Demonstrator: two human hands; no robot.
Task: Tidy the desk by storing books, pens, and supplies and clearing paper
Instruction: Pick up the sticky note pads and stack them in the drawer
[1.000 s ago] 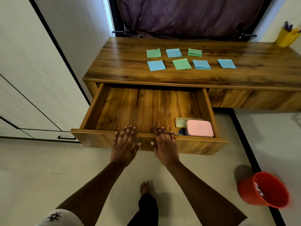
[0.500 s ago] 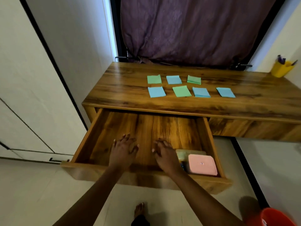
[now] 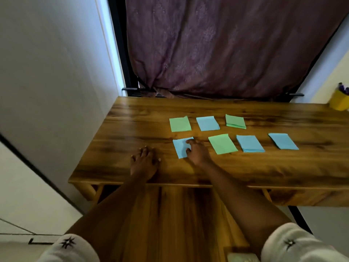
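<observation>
Several blue and green folded papers lie in two rows on the wooden desk (image 3: pixel 132 167). My right hand (image 3: pixel 196 153) rests on the nearest blue paper (image 3: pixel 179 148) at the left end of the front row, fingers touching it; I cannot tell if it grips it. My left hand (image 3: pixel 144 163) lies flat on bare wood to the left, fingers apart, holding nothing. A green paper (image 3: pixel 222 144) and two blue stacks (image 3: pixel 250 143) (image 3: pixel 283 141) follow to the right. Behind them lie a green paper (image 3: pixel 179 124), a blue paper (image 3: pixel 207 123) and a green stack (image 3: pixel 235 121).
The drawer (image 3: pixel 170 214) stands open under my forearms. A yellow pen cup (image 3: pixel 340 100) sits at the desk's far right corner. A purple curtain (image 3: pixel 226 44) hangs behind the desk, and a white wall (image 3: pixel 47 72) runs along the left.
Both hands left the drawer's front edge and moved up onto the desk top. My right hand now touches the nearest blue paper. The view rose toward the desk.
</observation>
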